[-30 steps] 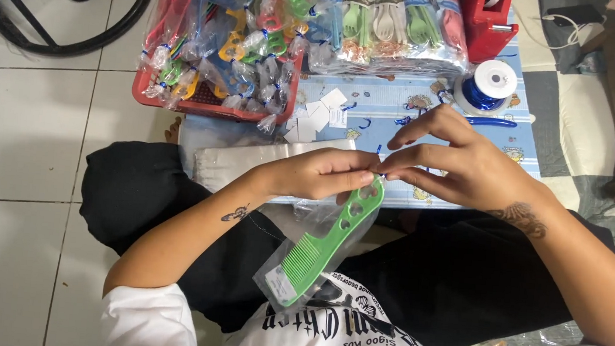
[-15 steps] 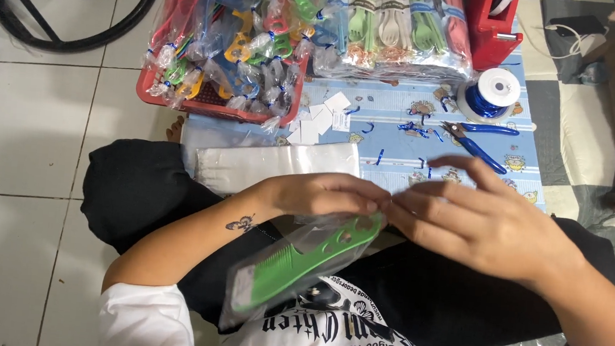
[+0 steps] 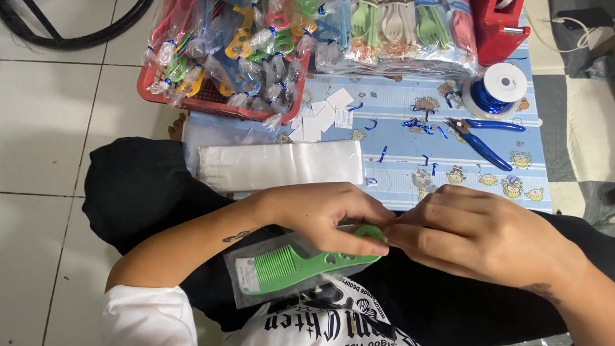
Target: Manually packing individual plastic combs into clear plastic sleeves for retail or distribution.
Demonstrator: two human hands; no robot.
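A green plastic comb (image 3: 292, 264) lies across my lap inside a clear plastic sleeve with a small white card at its toothed end. My left hand (image 3: 326, 215) grips the sleeve at the comb's handle end. My right hand (image 3: 480, 233) meets it there, fingers pinched on the sleeve's open end. Both hands touch each other above my black trousers.
A stack of clear empty sleeves (image 3: 278, 164) lies just beyond my hands. A red basket (image 3: 210, 98) holds several bagged combs. On the blue patterned mat (image 3: 426, 168) lie blue pliers (image 3: 481, 136), a spool of blue wire (image 3: 496, 89), white cards (image 3: 324, 111) and a red tape dispenser (image 3: 498, 23).
The bagged comb has swung from a steep diagonal to nearly level across my lap. My right hand has dropped lower and closed over the sleeve's end.
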